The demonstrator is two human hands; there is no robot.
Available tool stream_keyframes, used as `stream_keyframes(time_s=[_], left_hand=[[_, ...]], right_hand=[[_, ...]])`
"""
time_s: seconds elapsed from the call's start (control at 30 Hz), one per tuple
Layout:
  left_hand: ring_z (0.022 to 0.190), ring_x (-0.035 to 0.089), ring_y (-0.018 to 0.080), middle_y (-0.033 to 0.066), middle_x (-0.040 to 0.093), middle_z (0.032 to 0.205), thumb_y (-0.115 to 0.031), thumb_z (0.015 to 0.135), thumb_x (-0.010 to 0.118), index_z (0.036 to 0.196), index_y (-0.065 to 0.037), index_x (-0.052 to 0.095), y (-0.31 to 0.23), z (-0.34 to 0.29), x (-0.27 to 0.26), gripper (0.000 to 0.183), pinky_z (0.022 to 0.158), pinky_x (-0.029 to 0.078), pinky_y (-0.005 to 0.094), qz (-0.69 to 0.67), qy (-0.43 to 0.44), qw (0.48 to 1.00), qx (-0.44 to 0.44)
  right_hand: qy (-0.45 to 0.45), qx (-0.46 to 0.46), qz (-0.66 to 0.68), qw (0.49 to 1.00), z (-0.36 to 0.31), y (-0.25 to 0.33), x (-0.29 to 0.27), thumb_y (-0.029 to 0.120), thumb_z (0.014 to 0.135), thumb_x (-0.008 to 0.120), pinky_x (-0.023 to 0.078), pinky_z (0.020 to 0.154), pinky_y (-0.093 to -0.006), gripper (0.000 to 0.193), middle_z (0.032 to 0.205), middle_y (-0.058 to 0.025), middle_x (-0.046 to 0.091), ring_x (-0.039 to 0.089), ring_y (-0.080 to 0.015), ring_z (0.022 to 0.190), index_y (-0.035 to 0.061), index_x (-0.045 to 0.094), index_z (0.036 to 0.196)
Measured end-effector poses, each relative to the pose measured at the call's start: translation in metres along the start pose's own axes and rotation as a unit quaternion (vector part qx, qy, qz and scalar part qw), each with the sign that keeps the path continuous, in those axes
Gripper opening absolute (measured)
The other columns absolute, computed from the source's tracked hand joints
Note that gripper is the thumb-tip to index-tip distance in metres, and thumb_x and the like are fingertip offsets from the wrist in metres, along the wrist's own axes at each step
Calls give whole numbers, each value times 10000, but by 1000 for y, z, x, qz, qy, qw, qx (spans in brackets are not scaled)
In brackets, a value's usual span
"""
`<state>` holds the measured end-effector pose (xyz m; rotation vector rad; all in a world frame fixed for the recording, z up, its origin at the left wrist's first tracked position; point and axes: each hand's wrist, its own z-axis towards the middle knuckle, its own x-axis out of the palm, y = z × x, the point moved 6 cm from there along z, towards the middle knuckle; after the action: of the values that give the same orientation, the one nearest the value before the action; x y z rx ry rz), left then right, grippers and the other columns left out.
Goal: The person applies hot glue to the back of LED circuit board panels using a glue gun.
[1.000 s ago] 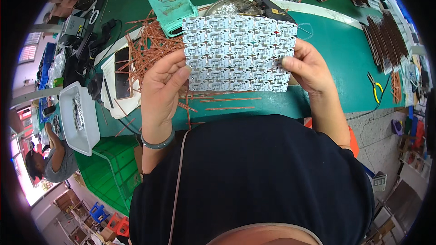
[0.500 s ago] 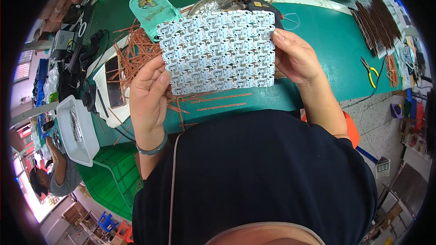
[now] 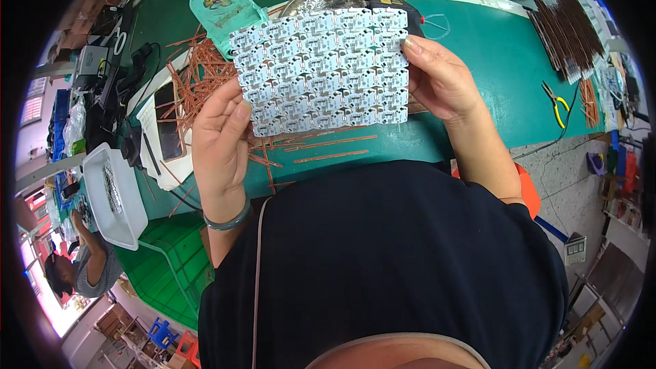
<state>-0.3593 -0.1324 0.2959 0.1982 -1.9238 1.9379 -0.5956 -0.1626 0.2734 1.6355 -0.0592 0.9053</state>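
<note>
Circuit-board panel [image 3: 321, 72], pale, gridded. Head view: we are holding it raised over the green table [image 3: 492, 61], patterned face toward us. Our left hand [image 3: 222, 123] is gripping its left edge, low down; our right hand [image 3: 444, 82] is gripping its right edge, higher up. Reddish strips [image 3: 203, 72] are lying heaped beyond the left hand; yellow-handled pliers [image 3: 560, 111] are lying farther right.

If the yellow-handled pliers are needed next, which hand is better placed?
Probably the right hand: it is nearer the pliers, though it holds the white panel. The left hand holds its left edge, farther away.
</note>
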Motion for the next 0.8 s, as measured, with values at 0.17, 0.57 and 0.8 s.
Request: stream_keyframes(time_s=[0.17,0.57,0.8], left_hand=[[1004,553,194,169,558,1106,3,867,469,1192,92,426,1,-1,-1,340,866,430,295,-8,-4,1000,-4],[992,559,193,171,555,1105,-23,873,470,1204,97,403,5,-1,0,358,852,439,295,-29,-3,999,-26],[987,561,183,160,560,1101,-49,878,479,1206,91,404,7,0,0,365,850,440,289,-23,-6,999,-33]], right_hand=[[25,-2,36,999,0,-1,3,255,933,396,535,683,-240,390,1017,-131,584,615,-141,819,-68,469,1139],[-13,0,89,996,2,-3,-2,219,936,392,509,741,-254,372,1021,-135,589,610,-142,826,-82,467,1142],[41,-9,135,990,2,-5,-6,187,930,397,456,845,-285,344,1096,-131,568,567,-177,985,-52,465,1169]])
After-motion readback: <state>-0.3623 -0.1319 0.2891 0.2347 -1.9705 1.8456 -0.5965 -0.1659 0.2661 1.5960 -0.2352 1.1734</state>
